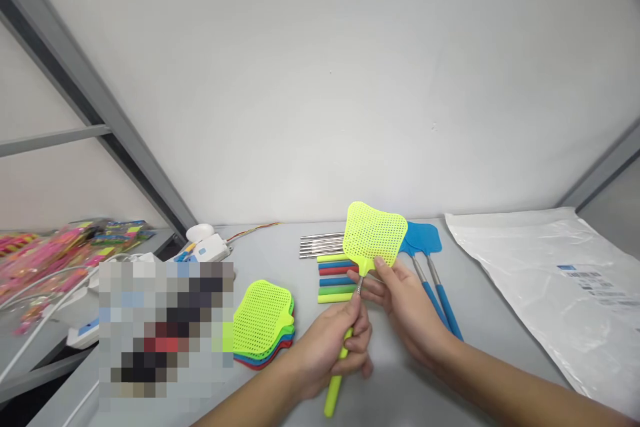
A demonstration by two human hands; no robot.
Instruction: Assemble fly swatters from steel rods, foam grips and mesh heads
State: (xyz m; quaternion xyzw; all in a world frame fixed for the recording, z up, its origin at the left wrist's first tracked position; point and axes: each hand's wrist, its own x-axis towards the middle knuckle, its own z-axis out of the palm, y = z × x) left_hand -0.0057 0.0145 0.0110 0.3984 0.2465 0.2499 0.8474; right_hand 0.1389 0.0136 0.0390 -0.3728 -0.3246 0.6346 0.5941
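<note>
A yellow-green fly swatter [375, 233] is held up over the grey table, its perforated head tilted toward the wall. My left hand [345, 340] is wrapped round its handle and the thin metal rod. With thumb and fingers, my right hand [400, 293] pinches the lower edge of the head near the neck. Behind it lie several coloured handle tubes [333, 282] and several metal rods [320, 245], partly hidden by the swatter and hand. Two blue fly swatters [425, 238] rest to the right. Loose swatter heads [263, 320] in several colours are stacked at the left.
A white plastic mailing bag [540, 280] with a label covers the right side. A white power strip [210, 248] with cables stands at the back left. Pink and yellow packaged goods [60, 260] lie further left. A pixelated patch hides part of the left table.
</note>
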